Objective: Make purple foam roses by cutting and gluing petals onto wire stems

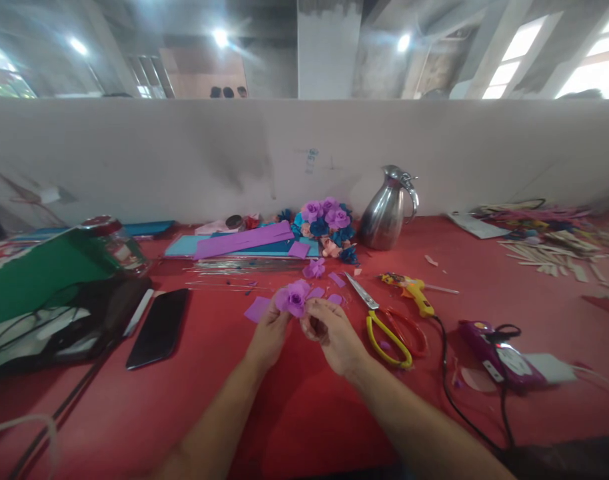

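A purple paper flower (295, 298) is held up in front of me, its dark centre facing the camera. My left hand (272, 333) has its fingers closed on the flower's left side. At the flower's lower right, my right hand (332, 333) is pinched, its fingertips touching or very near the petals; whatever lies between them is too small to tell. Just beyond lies another purple flower (314, 269), with purple paper pieces (258, 309) around. To the right of my right hand are scissors (389, 340) with yellow and red handles, their blades apart.
A yellow glue gun (414, 293) with a black cord and a purple power strip (504, 357) lie right. A metal jug (384, 217) stands behind, beside a flower bunch (329, 223). Purple strips (244, 240) and wires lie at the back; a phone (158, 328) is left.
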Available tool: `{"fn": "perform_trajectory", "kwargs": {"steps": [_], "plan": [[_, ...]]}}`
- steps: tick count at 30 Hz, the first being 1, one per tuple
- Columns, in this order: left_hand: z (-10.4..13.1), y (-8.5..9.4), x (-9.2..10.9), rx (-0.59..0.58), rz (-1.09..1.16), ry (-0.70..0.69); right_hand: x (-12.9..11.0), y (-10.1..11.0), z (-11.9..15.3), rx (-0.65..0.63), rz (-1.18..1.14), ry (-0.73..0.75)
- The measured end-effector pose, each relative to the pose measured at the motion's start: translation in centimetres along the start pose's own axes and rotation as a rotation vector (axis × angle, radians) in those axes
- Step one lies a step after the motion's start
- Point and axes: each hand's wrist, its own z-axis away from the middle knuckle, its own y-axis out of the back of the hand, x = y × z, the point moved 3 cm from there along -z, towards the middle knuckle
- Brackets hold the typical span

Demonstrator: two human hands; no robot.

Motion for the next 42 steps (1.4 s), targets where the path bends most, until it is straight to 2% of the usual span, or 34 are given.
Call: {"fn": "perform_trajectory", "kwargs": {"steps": [6, 11, 14, 18, 24, 29, 37, 42], "plan": [[0.2, -0.1, 0.1, -0.032, 0.054, 0.023, 0.3, -0.3, 0.2, -0.014, 0.024, -0.028], [0.4, -0.4, 0.3, -0.043, 0.129, 0.061, -0.1, -0.3, 0.2, 0.046, 0.112, 0.021], [0.5, -0.9, 0.7, -0.079, 0.119, 0.063, -0.1, -0.3, 0.2, 0.030, 0.134, 0.036], [0.4, -0.9, 1.0, -0.069, 0.122, 0.040, 0.3, -0.2, 0.2, -0.014, 0.056, -0.028], [0.2, -0.3, 0.4, -0.009, 0.131, 0.035, 0.5, -0.1, 0.2, -0.003, -0.088, -0.119], [0.1, -0.2, 0.6, 0.018, 0.142, 0.022, 0.3, -0.1, 0.1, 0.014, -0.029, -0.077], [0.4, -0.7, 0.9, -0.046, 0.169, 0.064, 0.1, -0.2, 0.3, -0.020, 0.147, 0.026], [0.4, -0.6, 1.0, -0.019, 0.148, 0.064, 0.1, 0.0, 0.2, 0.004, 0.082, 0.045]]}}
